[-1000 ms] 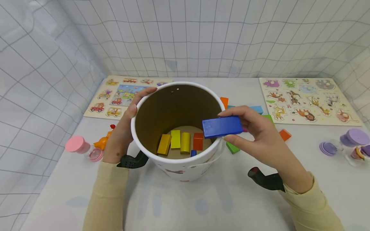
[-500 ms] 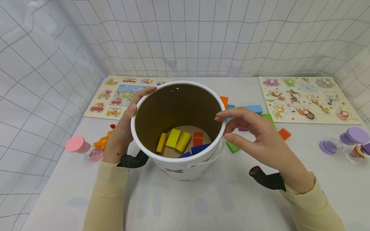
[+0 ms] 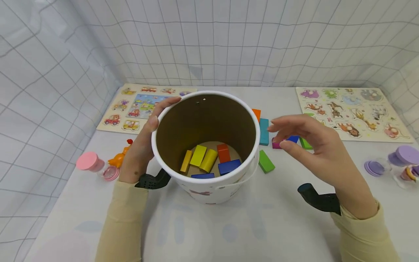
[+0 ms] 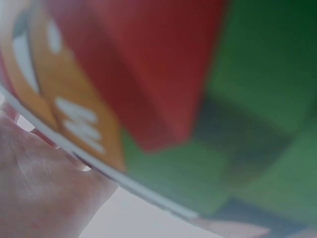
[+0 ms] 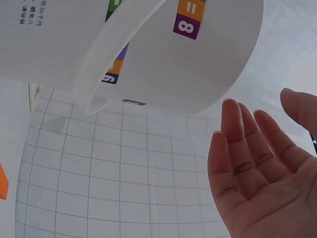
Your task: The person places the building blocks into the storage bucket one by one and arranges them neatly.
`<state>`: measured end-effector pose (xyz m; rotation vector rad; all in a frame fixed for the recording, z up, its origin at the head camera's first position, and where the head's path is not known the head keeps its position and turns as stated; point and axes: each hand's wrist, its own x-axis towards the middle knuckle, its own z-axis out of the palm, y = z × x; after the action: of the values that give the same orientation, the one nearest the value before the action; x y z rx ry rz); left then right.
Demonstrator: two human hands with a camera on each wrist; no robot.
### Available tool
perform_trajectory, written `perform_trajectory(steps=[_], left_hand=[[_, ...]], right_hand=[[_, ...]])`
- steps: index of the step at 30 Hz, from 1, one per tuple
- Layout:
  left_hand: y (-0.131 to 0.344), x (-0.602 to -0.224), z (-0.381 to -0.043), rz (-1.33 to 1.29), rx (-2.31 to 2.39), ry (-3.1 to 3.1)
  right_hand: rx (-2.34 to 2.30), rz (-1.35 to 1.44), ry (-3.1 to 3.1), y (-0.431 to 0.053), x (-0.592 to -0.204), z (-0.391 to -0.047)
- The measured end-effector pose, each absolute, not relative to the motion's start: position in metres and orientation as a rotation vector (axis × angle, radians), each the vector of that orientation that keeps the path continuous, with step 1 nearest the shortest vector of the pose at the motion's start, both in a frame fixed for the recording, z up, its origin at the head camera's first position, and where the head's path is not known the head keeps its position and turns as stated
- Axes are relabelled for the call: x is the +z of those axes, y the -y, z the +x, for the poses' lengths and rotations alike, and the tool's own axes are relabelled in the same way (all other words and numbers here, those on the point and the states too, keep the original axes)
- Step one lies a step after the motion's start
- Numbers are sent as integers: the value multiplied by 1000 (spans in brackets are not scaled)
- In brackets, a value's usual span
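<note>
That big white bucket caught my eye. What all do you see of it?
The bucket is white, with a smooth rim that looks like plastic, and appears to stand upright on the table. Its open mouth shows a brown inside and tan floor bearing yellow, red and blue blocks. A white handle hangs by its right side, and coloured prints, including a number 8, mark the outside. The left hand touches the left side and rim.

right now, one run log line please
left hand: holds white bucket | right hand: empty, beside bucket | building blocks: in bucket, on table
</note>
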<state>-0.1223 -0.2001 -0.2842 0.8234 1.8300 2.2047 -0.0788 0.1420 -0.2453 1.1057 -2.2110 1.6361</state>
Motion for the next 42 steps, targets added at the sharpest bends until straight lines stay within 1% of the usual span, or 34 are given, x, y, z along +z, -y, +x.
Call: perform_trajectory(steps=[6,13,19,24,34,42], left_hand=[[199,-285,-122,830,2207,-1830],[199,-285,-121,841,2233,-1806],[202,-288,-120,827,2247,-1803],[201,-288,-123,855,2238,-1790],[198,-283,-124,821,2204,-1851],[199,-286,-125,869,2212,-1838]], right_hand=[[1457,1008,2390,-158,-266,-84],[1157,809,2723,-177,-309,-100],[1011,761,2998,-181,-343,-119],[986,747,3143,-182,-363,-124],[1005,752,3121,-179,-372,-123],[1019,745,3128,-176,-375,-122]])
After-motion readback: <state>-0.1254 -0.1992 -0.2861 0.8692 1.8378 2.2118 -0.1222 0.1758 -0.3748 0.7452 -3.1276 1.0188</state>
